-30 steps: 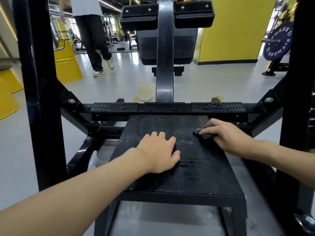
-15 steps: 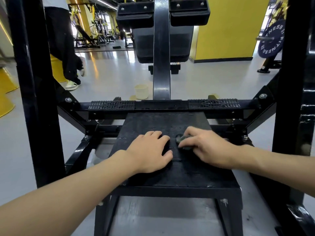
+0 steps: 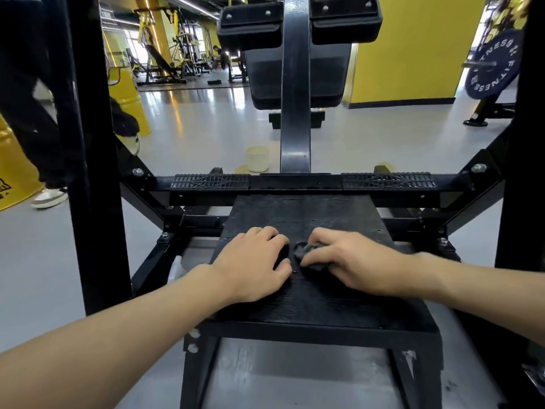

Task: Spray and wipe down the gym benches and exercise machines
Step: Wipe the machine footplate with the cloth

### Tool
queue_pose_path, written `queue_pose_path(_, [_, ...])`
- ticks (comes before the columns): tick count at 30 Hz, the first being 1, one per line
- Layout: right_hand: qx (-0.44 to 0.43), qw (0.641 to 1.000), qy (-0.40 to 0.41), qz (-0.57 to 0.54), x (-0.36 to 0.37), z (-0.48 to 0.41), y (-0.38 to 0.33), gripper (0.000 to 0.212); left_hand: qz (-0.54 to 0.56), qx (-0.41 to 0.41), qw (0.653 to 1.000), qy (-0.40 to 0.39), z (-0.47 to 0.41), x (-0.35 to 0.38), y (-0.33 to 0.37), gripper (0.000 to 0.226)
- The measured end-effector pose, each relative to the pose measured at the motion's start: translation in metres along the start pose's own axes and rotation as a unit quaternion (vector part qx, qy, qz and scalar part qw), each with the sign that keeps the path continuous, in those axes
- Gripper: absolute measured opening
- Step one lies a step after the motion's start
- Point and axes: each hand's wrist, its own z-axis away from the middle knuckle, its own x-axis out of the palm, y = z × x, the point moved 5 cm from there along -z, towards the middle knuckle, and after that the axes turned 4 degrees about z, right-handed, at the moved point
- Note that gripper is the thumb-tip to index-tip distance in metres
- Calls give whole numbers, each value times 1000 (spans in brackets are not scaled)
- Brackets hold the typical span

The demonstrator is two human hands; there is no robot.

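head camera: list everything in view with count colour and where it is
platform: one, black, ribbed, centre, under both hands
cloth: one, dark grey, on the platform by the right fingers
crossbar: one, black, behind the platform
tread pads: two, black, on the crossbar, left and right
upright post: one, black, centre, rising behind the crossbar
back pad: one, black, top centre, behind the upright post
cup: one, cream, on the floor past the crossbar
weight plate: one, dark blue with white letters, far right
wall: one, yellow, back right
shoe: one, white, another person's, on the floor at left
left hand: one, rests on the platform
right hand: one, holds the cloth against the platform
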Motion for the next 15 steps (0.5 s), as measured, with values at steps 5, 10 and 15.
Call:
queue_pose_path(5, [95,993,62,37,-5,-18,47,40,-11,-10,1000,-4,6,-2,-12,47])
queue_pose_path(10, [-19,1000,3,-11,7,-17,-26,38,-11,-8,1000,0,11,-1,-21,48])
queue_pose_path(15, [45,998,26,31,-5,-37,30,39,-14,-10,1000,-7,15,-3,-34,54])
